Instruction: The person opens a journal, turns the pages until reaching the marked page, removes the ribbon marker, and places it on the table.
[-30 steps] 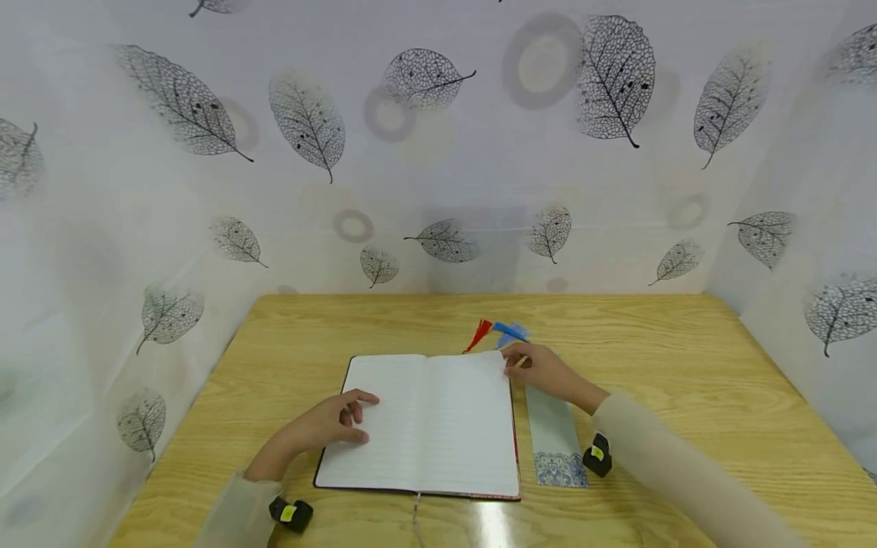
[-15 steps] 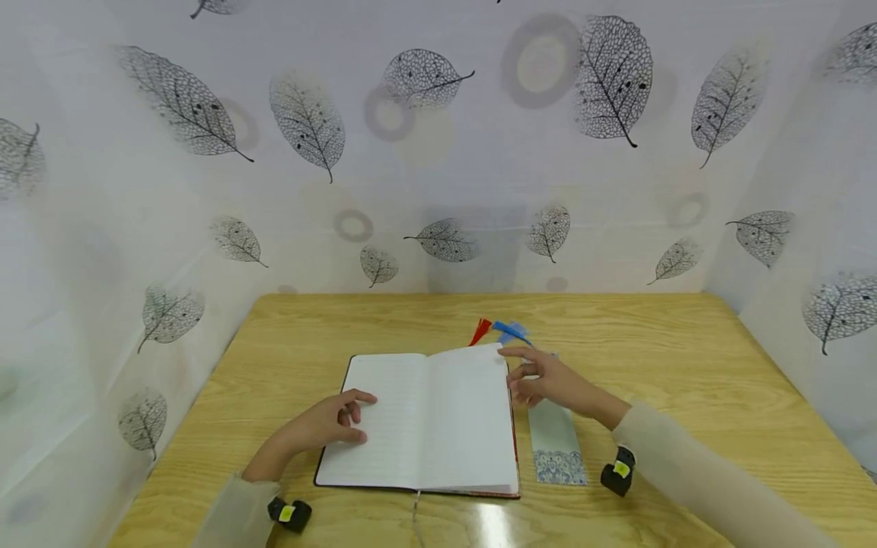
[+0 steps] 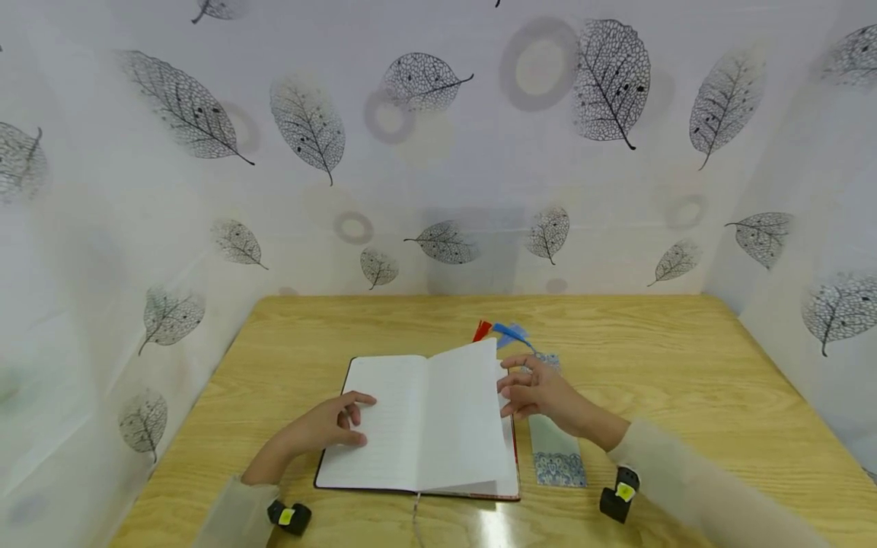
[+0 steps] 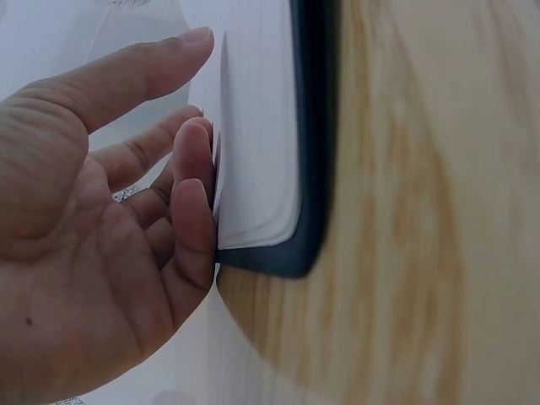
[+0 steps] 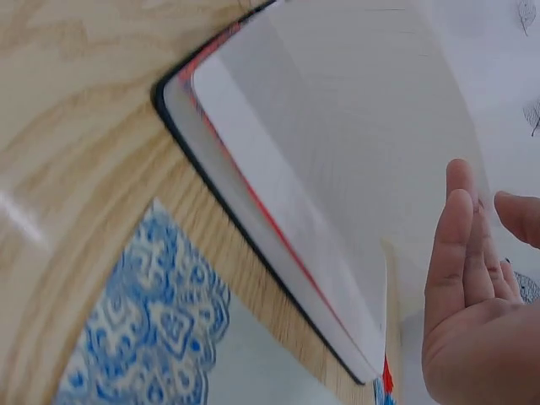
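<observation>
An open notebook (image 3: 384, 426) with a dark cover and lined white pages lies on the table. A right-hand page (image 3: 462, 418) is lifted, its free edge raised off the pages beneath. My right hand (image 3: 548, 392) is at that edge, fingers extended against the page; the right wrist view shows the thumb apart from the fingers (image 5: 447, 253). My left hand (image 3: 325, 422) rests on the left page, fingers loosely bent, with nothing gripped. Right of the notebook lies a pale bookmark (image 3: 556, 449) with blue lace patterning, partly covered by my right hand.
Beyond the notebook's top edge lie a red tassel (image 3: 483, 329) and a blue tassel (image 3: 510, 332). A thin ribbon (image 3: 415, 517) trails from the notebook's bottom over the wooden table (image 3: 651, 342). Leaf-patterned cloth (image 3: 493, 152) surrounds the table's back and sides.
The right-hand page has risen, its free edge swinging up and leftward. My right hand has let go of the page's top corner and moved slightly down along its edge. My left hand stays put.
</observation>
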Demonstrator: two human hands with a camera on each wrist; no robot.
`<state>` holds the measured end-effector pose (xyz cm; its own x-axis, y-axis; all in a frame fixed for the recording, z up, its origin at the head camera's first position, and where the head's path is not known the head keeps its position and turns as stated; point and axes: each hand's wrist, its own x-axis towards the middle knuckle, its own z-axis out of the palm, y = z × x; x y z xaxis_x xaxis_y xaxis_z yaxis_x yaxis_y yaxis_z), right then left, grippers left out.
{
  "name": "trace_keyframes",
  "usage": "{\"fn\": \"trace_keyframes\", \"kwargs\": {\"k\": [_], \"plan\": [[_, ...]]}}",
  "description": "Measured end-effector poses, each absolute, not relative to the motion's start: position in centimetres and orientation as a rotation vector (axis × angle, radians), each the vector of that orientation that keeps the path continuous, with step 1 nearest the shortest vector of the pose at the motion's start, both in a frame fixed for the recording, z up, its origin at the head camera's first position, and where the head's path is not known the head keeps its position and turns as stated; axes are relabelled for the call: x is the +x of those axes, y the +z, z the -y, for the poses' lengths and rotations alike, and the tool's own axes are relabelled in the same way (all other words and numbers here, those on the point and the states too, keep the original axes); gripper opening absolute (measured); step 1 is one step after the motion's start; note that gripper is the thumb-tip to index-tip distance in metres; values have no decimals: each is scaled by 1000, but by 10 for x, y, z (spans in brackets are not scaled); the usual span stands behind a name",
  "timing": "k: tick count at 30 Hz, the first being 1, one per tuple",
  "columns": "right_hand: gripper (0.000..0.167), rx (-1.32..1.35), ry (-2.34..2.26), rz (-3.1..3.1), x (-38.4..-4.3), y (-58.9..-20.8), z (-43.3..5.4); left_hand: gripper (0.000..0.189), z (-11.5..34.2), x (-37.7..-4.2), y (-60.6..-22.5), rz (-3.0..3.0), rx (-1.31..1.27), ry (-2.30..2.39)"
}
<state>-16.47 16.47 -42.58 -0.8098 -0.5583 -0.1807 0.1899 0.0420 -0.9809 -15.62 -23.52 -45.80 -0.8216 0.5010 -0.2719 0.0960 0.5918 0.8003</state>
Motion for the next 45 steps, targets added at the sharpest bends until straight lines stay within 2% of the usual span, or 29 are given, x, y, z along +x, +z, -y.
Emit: {"fn": "trace_keyframes", "kwargs": {"k": [3, 9, 17, 33, 45], "plan": [[54, -377, -1839, -1733, -160, -425, -158, 60, 236, -155, -458, -2354, 474, 1137], [33, -360, -1872, -1656, -154, -421, -144, 61, 237, -153, -457, -2364, 467, 1128], [27, -378, -1861, -1620, -151, -417, -126, 61, 240, -150, -459, -2368, 481, 1121], [56, -367, -1785, -1606, -151, -422, -93, 62, 257, -147, -459, -2357, 441, 1120], [58, -379, -1739, -1620, -151, -432, -72, 59, 272, -141, -445, -2375, 453, 1235]]}}
